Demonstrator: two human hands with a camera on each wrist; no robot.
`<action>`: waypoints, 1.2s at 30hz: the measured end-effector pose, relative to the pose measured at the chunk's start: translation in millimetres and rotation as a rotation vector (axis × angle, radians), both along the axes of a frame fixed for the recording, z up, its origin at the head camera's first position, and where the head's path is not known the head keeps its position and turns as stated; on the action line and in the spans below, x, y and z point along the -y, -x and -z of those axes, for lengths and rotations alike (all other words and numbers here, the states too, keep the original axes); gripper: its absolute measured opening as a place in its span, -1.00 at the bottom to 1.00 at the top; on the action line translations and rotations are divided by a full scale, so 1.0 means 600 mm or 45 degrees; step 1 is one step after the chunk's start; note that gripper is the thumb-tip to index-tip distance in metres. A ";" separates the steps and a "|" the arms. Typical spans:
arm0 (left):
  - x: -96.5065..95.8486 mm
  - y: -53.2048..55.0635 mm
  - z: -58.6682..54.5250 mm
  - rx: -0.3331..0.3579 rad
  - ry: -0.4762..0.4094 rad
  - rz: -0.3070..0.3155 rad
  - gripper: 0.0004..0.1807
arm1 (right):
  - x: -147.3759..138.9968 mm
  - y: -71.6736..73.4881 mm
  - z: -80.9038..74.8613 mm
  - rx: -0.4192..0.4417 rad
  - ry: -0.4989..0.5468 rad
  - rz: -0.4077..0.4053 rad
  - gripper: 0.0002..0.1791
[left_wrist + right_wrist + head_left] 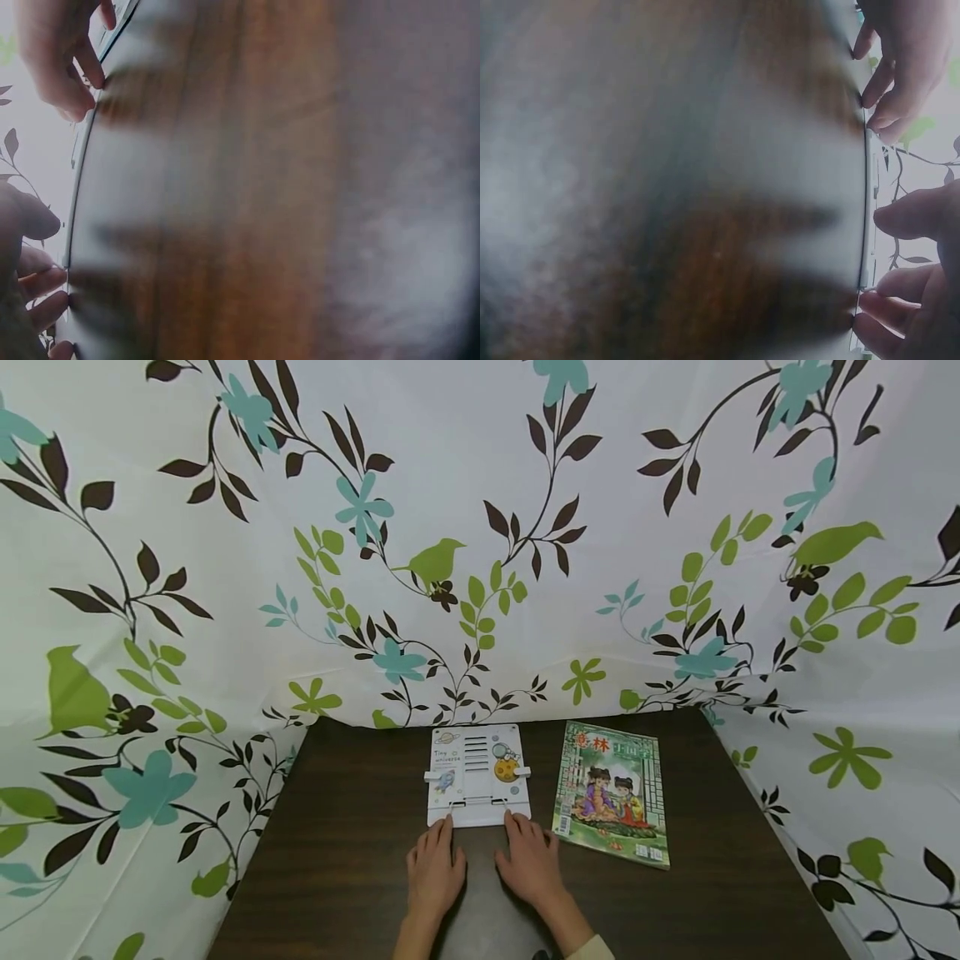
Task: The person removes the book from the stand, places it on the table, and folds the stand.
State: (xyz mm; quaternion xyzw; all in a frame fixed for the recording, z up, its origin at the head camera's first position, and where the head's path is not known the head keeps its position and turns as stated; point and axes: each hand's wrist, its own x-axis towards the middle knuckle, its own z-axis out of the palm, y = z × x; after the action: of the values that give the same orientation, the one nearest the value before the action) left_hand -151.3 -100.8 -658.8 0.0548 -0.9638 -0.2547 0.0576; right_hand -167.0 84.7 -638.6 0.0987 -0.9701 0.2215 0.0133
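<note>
A white book stand [486, 789] with planet pictures and "Tiny universe" lettering lies flat on the dark table, its small white side tabs sticking out. At its front left, my left hand [435, 870] reaches forward, index fingertip by a thin page clip. My right hand [531, 862] mirrors it at the front right, index fingertip at the other clip. Both thumbs stand apart from the fingers. In the left wrist view the left fingers [46, 281] meet the stand's thin edge; the right wrist view has the right fingers [889, 311] along that edge too.
To the right of the stand lies a magazine [611, 793] with a green illustrated cover, slightly turned. The dark wooden table [337, 860] ends at the back and sides against a white curtain [480, 610] printed with leaves, birds and flowers.
</note>
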 end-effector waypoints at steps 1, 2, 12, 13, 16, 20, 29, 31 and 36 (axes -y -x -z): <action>-0.001 0.002 0.000 0.000 0.002 -0.002 -0.36 | 0.000 0.000 0.000 -0.008 -0.001 0.003 -0.28; -0.002 0.003 0.000 0.000 0.005 -0.005 -0.37 | -0.001 0.001 0.000 -0.017 -0.002 0.003 -0.29; -0.012 0.013 -0.010 0.006 0.092 -0.053 -0.38 | -0.002 0.014 0.013 -0.172 -0.025 0.008 -0.39; -0.013 0.014 -0.011 0.006 0.097 -0.057 -0.39 | -0.002 0.016 0.012 -0.169 -0.023 0.012 -0.40; -0.016 0.015 -0.014 -0.011 0.100 -0.068 -0.41 | -0.002 0.022 0.009 -0.156 -0.019 0.021 -0.44; -0.014 0.015 -0.013 -0.045 0.097 -0.063 -0.44 | -0.002 0.024 0.001 -0.081 -0.019 0.030 -0.47; 0.006 0.026 0.006 -0.178 -0.149 -0.135 -0.63 | -0.005 0.025 -0.001 0.027 0.074 0.044 -0.48; 0.016 0.038 0.009 -0.193 -0.285 -0.182 -0.66 | -0.006 0.024 0.002 0.025 0.102 0.044 -0.47; 0.046 0.076 0.007 -0.195 -0.542 -0.329 -0.48 | -0.012 0.031 0.008 0.090 0.252 0.057 -0.48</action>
State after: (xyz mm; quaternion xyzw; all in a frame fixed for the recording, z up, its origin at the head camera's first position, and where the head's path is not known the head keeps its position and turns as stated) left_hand -197.1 -128.5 -662.9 0.1690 -0.8663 -0.4456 0.1498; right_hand -185.4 92.1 -643.4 0.0672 -0.9453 0.3192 -0.0063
